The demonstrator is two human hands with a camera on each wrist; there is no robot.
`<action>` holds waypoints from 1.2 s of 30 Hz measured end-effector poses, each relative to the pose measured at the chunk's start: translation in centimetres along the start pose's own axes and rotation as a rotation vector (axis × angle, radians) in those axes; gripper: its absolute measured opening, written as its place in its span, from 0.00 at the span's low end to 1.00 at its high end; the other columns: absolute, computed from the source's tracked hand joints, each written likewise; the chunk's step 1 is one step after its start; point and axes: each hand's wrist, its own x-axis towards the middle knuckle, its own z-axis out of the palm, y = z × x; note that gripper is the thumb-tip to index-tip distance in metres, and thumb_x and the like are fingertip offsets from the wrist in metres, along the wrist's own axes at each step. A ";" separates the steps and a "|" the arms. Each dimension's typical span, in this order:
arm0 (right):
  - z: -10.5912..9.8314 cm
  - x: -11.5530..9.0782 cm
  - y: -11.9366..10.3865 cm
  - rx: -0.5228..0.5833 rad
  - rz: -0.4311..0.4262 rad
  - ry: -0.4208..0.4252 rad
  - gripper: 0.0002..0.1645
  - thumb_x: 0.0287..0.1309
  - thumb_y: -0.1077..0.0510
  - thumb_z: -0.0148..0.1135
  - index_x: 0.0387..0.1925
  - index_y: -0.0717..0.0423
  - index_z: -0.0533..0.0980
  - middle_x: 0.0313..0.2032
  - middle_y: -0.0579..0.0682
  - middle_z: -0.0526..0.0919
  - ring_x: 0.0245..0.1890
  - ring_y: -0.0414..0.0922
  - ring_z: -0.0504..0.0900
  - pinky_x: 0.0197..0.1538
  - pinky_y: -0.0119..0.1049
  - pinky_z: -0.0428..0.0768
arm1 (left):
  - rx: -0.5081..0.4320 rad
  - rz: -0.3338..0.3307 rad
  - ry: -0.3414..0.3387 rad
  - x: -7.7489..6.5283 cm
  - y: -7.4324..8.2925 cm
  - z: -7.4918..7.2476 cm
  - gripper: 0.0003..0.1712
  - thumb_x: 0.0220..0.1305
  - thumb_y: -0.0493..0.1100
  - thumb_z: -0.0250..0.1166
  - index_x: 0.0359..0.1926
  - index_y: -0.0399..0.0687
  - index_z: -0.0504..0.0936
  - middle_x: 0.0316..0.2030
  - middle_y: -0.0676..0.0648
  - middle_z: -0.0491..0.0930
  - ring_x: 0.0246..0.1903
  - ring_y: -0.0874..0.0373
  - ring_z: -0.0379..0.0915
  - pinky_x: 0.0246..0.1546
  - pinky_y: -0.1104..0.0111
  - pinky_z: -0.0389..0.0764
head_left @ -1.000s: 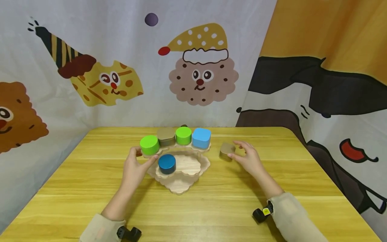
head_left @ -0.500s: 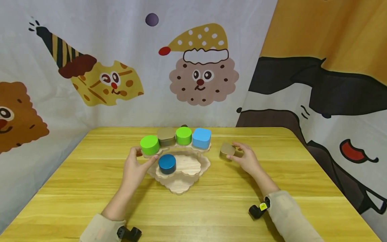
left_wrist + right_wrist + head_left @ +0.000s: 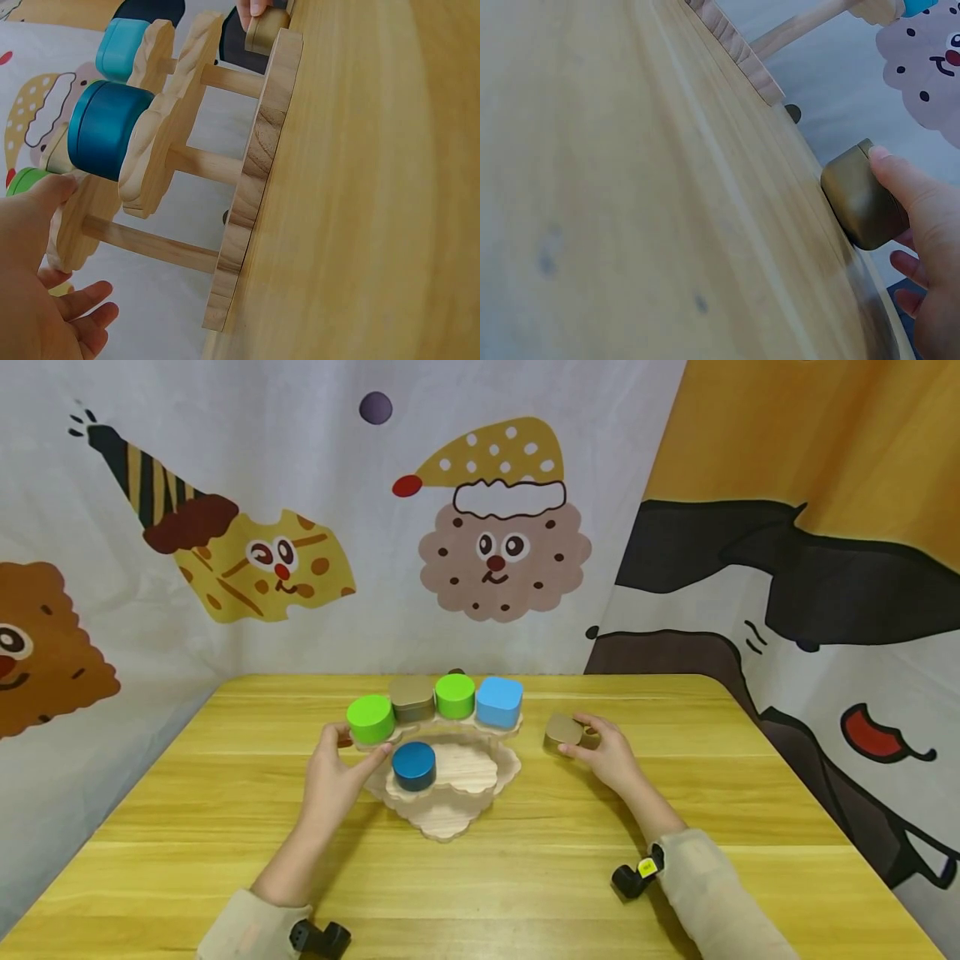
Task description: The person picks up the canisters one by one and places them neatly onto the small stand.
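My left hand (image 3: 333,777) grips the left end of a tiered wooden stand's (image 3: 468,768) upper scalloped shelf, thumb above and fingers lower down. Along that shelf stand two green round tins (image 3: 371,719), a bronze squarish tin (image 3: 412,700) and a light-blue squarish tin (image 3: 500,702). A dark-blue round tin (image 3: 414,766) sits on the lower shelf. To the right of the stand, my right hand (image 3: 611,754) holds another bronze squarish tin (image 3: 862,199) between thumb and fingers. That tin rests on the table; its far side is hidden.
The stand's base (image 3: 259,150) sits on the wood-grain table (image 3: 495,893). A small dark round thing (image 3: 793,114) shows past the base, mostly hidden. Behind the table hangs a curtain (image 3: 300,443) with cartoon prints.
My right wrist has swung slightly left and its fingers have come in against the bronze tin, which stays in place. The left hand and the stand have not moved.
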 end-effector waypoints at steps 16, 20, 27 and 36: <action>-0.1 -0.6 -0.6 0.015 -0.015 0.057 0.44 0.50 0.40 0.71 0.62 0.60 0.70 0.56 0.58 0.73 0.53 0.55 0.69 0.52 0.54 0.70 | -0.009 0.001 -0.005 0.0 0.1 -0.1 0.39 0.52 0.57 0.73 0.55 0.37 0.67 0.49 0.38 0.73 0.53 0.42 0.66 0.52 0.51 0.67; -0.2 -0.9 -0.9 -0.003 -0.041 0.091 0.42 0.49 0.41 0.71 0.61 0.60 0.72 0.54 0.57 0.75 0.50 0.54 0.70 0.48 0.51 0.71 | -0.006 0.000 -0.007 0.0 0.2 -0.1 0.40 0.53 0.57 0.73 0.56 0.37 0.67 0.50 0.38 0.73 0.53 0.43 0.65 0.52 0.51 0.67; -0.4 -1.5 -1.8 -0.013 -0.081 0.132 0.39 0.49 0.43 0.72 0.59 0.59 0.73 0.51 0.55 0.77 0.48 0.52 0.71 0.44 0.48 0.70 | 0.000 0.003 -0.002 0.0 0.2 -0.1 0.39 0.53 0.56 0.73 0.55 0.36 0.67 0.49 0.38 0.73 0.53 0.43 0.66 0.52 0.51 0.67; -0.9 -2.2 -3.3 0.023 -0.157 0.197 0.36 0.47 0.50 0.75 0.57 0.60 0.75 0.49 0.55 0.78 0.45 0.55 0.71 0.48 0.55 0.67 | 0.003 0.008 0.000 0.0 0.1 -0.1 0.39 0.54 0.55 0.73 0.55 0.36 0.67 0.49 0.37 0.73 0.52 0.43 0.66 0.52 0.51 0.67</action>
